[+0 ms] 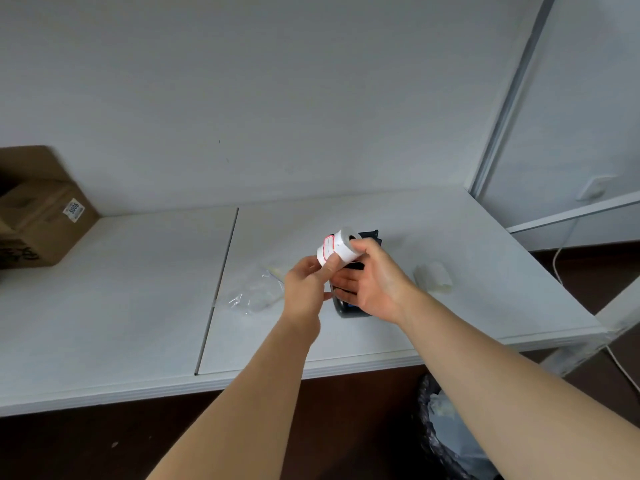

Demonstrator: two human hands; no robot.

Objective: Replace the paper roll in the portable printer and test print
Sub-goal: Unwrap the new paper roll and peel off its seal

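Note:
A white paper roll [341, 245] with a red-outlined label on its loose end is held up above the table between both hands. My right hand [372, 278] grips the roll's far end with thumb and fingers. My left hand [308, 282] pinches the label end of the roll. Under the hands lies the black portable printer [348, 308] on the white table [138, 299], its lid [369, 234] standing open at the back; most of its body is hidden by my hands.
A clear plastic wrapper [256, 294] lies left of the printer. A crumpled white paper piece [433, 277] lies to its right. A cardboard box [38, 216] stands at the far left. A lined waste bin [450, 431] sits below the table's front edge.

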